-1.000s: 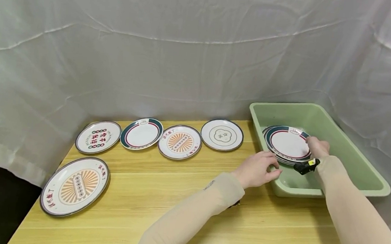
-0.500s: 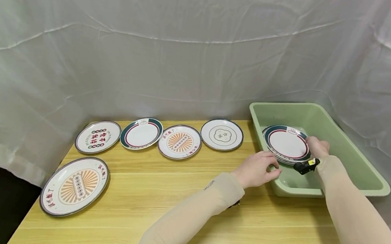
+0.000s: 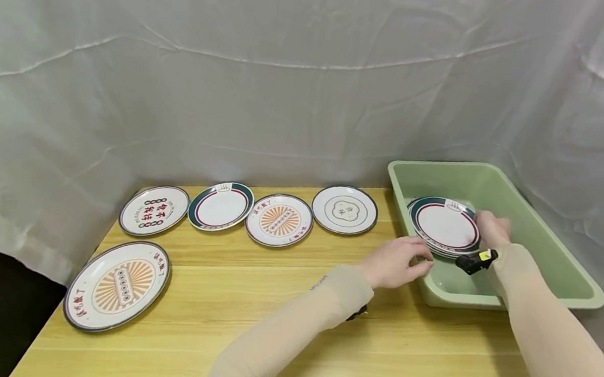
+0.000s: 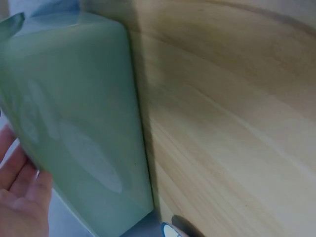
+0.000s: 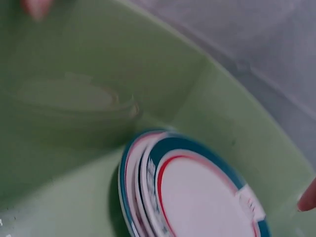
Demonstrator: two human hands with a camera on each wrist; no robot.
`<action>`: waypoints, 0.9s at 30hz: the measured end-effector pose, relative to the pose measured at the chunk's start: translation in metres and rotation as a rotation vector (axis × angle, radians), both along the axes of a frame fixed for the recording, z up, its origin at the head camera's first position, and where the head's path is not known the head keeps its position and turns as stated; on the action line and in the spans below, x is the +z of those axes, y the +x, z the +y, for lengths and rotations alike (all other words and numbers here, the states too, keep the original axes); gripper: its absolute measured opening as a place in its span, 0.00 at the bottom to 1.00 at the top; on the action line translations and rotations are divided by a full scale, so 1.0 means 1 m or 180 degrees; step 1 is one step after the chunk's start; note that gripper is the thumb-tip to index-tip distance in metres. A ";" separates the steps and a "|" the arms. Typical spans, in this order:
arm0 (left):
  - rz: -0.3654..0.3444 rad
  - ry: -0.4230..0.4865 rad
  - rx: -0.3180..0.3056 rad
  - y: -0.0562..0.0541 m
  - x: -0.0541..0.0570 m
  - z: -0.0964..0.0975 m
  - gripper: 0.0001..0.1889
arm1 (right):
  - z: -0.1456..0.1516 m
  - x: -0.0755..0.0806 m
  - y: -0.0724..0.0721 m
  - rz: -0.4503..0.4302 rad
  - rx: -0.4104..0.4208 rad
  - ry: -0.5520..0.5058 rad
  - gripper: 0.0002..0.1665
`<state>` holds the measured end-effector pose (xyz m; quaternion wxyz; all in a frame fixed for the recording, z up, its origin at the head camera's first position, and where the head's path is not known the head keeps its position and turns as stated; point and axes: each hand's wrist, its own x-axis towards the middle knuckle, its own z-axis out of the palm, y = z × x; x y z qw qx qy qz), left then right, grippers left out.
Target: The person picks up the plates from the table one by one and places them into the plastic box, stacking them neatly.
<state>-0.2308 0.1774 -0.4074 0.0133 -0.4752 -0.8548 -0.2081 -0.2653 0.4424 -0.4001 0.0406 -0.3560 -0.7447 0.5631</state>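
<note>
My right hand (image 3: 492, 229) is inside the green tub (image 3: 547, 246), at the right edge of a small stack of plates with dark green rims. In the right wrist view the top plate (image 5: 202, 197) leans unevenly over those beneath it. One fingertip (image 5: 308, 199) shows at that view's right edge, with a gap to the plate; the other fingers are hidden. At the tub's left rim is my left hand (image 3: 395, 261), thumb and index loosely curved, fingertips over the rim. The left wrist view shows its fingers (image 4: 22, 175) beside the tub's outer wall (image 4: 84, 113).
Along the table's (image 3: 250, 292) back lie a plate with red characters (image 3: 154, 211), a green-rimmed plate (image 3: 221, 206), a sunburst plate (image 3: 279, 220) and a plain-bordered plate (image 3: 344, 210). A larger sunburst plate (image 3: 118, 286) lies front left. Grey cloth (image 3: 266, 107) hangs behind.
The top plate in the tub slid slightly left between the two earlier frames. Both hands have stayed nearly in place; the whole head view has shifted slightly.
</note>
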 end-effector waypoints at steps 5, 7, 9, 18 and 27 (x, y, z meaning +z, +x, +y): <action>-0.0496 0.0490 0.0027 -0.003 0.003 -0.018 0.16 | -0.017 0.018 0.000 0.0554 -0.0158 -0.0378 0.23; -0.0671 0.0740 0.0130 -0.007 0.005 -0.029 0.16 | -0.025 0.026 0.001 0.0825 -0.0099 -0.0676 0.27; -0.0807 0.0970 0.0258 -0.011 0.008 -0.041 0.16 | -0.034 0.036 0.004 0.1104 0.0015 -0.1015 0.24; -0.1621 0.2053 0.0723 -0.032 0.011 -0.103 0.16 | -0.092 0.076 0.029 0.2070 0.0841 -0.1781 0.18; -0.1807 0.2574 0.1344 -0.046 0.001 -0.160 0.16 | -0.156 0.089 0.045 0.2187 0.1387 -0.1929 0.18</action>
